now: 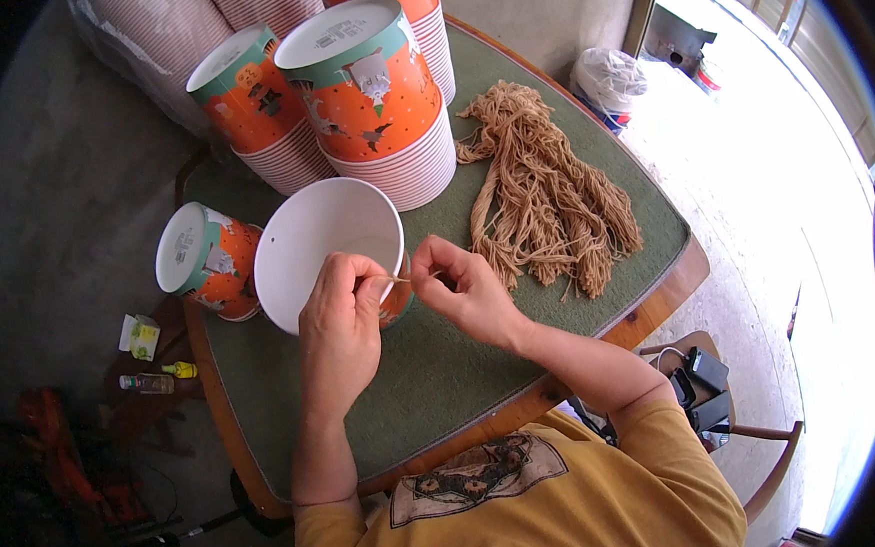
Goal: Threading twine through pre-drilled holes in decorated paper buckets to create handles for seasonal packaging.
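A paper bucket [300, 237] stands in front of me, its white inside showing and a small hole in its wall. At its right rim my left hand [341, 304] is closed, pinching a short length of tan cord [398, 279]. Just to the right, my right hand [467, 294] is closed too, with its thumb and forefinger at the cord's other end. A strip of the bucket's orange outside shows below the fingers. On the right of the green-covered table [415, 395] lies a bundle of tan cords [553, 196], close to my right hand.
Upturned stacks of orange-and-green buckets [372, 97] stand behind, beside plastic-wrapped white stacks [148, 46]. Another upturned bucket [208, 259] is at the left. Small bottles [147, 384] lie lower left. A chair [770, 474] holding black devices [706, 369] stands right.
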Demonstrator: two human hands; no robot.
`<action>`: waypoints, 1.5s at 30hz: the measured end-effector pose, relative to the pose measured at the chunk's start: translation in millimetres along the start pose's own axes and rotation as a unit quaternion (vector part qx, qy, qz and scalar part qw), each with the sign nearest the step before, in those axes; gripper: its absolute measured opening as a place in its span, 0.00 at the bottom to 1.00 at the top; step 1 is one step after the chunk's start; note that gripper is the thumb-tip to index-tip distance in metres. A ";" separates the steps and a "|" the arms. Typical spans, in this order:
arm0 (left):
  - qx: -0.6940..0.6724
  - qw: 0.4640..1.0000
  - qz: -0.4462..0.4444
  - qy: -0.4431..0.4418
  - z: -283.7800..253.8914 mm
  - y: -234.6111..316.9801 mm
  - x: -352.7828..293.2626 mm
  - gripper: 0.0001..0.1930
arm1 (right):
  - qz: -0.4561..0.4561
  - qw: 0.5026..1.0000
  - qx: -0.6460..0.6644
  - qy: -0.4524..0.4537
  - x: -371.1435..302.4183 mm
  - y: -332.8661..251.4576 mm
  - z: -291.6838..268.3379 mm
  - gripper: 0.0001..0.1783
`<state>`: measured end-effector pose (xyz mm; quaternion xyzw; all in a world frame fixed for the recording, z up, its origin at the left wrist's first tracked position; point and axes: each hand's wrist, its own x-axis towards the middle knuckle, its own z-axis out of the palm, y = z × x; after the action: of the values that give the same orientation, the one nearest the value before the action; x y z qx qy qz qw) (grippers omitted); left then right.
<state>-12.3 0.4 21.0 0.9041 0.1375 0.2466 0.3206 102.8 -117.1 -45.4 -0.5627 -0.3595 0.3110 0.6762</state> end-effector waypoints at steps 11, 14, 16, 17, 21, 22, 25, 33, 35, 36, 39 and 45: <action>0.051 0.998 0.031 0.009 -0.9 -1.4 1.1 0.05 | -0.012 0.997 0.074 -0.035 3.8 18.5 6.7 0.03; 0.050 0.998 0.030 0.011 -1.3 -0.5 1.5 0.05 | -0.018 0.995 0.086 -0.046 2.5 17.9 7.6 0.03; 0.048 0.998 0.029 0.014 -2.5 -1.0 0.7 0.05 | -0.016 0.994 0.091 -0.054 1.0 16.9 8.1 0.03; 0.042 0.999 0.020 0.009 -3.8 -2.6 -0.2 0.04 | -0.015 0.994 0.093 -0.051 1.1 16.8 8.8 0.03; 0.007 1.000 -0.012 0.015 -5.4 -4.5 -8.3 0.08 | 0.011 0.994 0.095 -0.056 0.6 13.7 10.5 0.02; 0.032 0.999 0.006 0.010 -7.6 -4.9 -12.2 0.12 | 0.011 0.994 0.091 -0.064 0.6 14.3 11.3 0.02; 0.063 0.998 0.012 0.013 -9.4 -3.1 -24.4 0.17 | 0.018 0.995 0.084 -0.045 -1.4 13.1 11.1 0.02; 0.218 0.967 0.115 0.056 -10.2 -10.3 -31.3 0.09 | 0.007 0.999 0.048 -0.006 1.7 -1.6 9.0 0.08; 0.219 0.965 0.127 0.062 -8.5 -15.1 -31.6 0.09 | -0.031 0.999 -0.001 0.029 3.8 -9.6 11.5 0.10; 0.218 0.965 0.128 0.066 -8.7 -15.9 -31.7 0.09 | -0.033 0.999 -0.004 0.027 4.1 -10.4 11.5 0.10; 0.206 0.968 0.131 0.056 -11.3 -15.9 -27.7 0.08 | -0.037 0.998 -0.048 0.025 6.6 -5.5 10.3 0.10; 0.194 0.969 0.148 0.039 -12.0 -18.4 -20.1 0.08 | -0.028 0.999 -0.018 0.036 5.8 -2.2 20.9 0.07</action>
<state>-37.3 12.3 9.9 0.9491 0.0598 0.2946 0.0939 88.5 -101.5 -40.1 -0.5751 -0.3560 0.2648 0.6873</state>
